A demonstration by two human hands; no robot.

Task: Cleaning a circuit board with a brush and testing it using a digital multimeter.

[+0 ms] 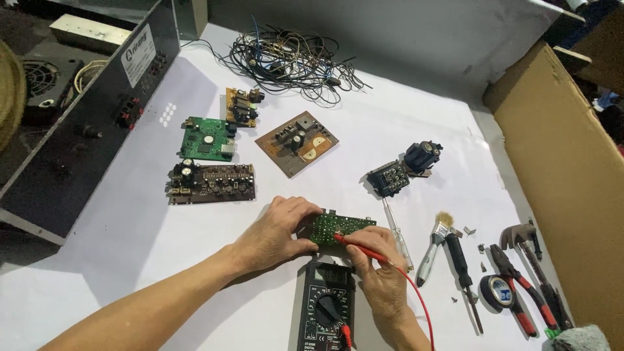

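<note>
Small green circuit board (338, 227): oblong, solder side up, dotted with pale joints, lying on white tabletop (130, 260) just above black digital multimeter (327, 305). Left hand (276, 234): closed over the board's left end, fingers curled on its edge. Right hand (380, 273): pinched shut around red test probe (361, 249), tip touching the board face. Close to the right: screwdriver (398, 234), paintbrush (434, 247), roll of black tape (497, 292), red-handled pliers (520, 286).
</note>
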